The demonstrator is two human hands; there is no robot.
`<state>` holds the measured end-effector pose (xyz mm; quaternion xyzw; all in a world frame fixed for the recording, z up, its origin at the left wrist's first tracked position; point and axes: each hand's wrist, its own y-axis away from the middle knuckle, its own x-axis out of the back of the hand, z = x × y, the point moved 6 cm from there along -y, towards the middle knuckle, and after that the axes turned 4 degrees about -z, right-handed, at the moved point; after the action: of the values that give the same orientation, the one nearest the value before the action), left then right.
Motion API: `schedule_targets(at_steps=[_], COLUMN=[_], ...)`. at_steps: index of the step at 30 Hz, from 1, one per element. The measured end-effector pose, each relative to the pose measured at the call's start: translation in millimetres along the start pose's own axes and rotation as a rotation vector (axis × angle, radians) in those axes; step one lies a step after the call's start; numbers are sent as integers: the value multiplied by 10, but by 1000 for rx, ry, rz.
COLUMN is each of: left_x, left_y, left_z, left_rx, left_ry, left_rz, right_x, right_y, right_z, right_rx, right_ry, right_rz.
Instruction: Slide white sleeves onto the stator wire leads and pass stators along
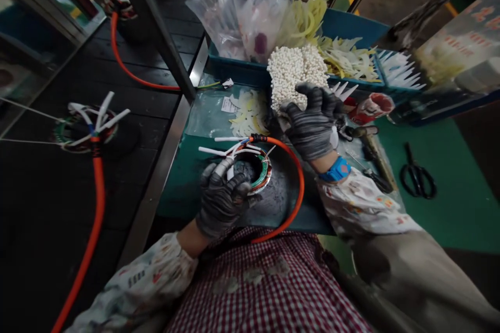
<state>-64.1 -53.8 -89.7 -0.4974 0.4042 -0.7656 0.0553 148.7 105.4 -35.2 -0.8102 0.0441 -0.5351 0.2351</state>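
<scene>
My left hand (222, 200), in a dark grey glove, is closed round a ring-shaped wound coil (258, 166) with green and red windings, holding it on the green mat. White sleeved leads (222, 148) stick out of the coil's top, and an orange cable (299, 182) loops from it toward my lap. In a striped grey glove, my right hand (312, 119) reaches forward with fingers curled into a bundle of small white tubes (295, 70) at the edge of a blue tray. What its fingertips pinch is hidden.
The blue tray (351, 26) holds yellow and white insulation strips and clear plastic bags (246, 10). Black scissors (417, 174) and pliers (371, 148) lie on the green mat at the right. A second coil with an orange cable (91, 130) sits on the dark conveyor at the left.
</scene>
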Motion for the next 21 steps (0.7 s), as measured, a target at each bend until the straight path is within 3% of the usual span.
schedule_targets(at_steps=[6,18,21], left_x=[-102,-51,-77], left_y=[20,-42,-15], left_z=[-140,-110,-119], left_rx=[0,-43,-25], left_ry=[23,58,86], left_rz=[-22,-44,-57], right_x=[17,55,92], right_y=[-46,-45,-59], right_z=[-62,18,-5], right_rx=[47,87,99], right_ry=[33,-43,-79], right_rz=[2,-61,3])
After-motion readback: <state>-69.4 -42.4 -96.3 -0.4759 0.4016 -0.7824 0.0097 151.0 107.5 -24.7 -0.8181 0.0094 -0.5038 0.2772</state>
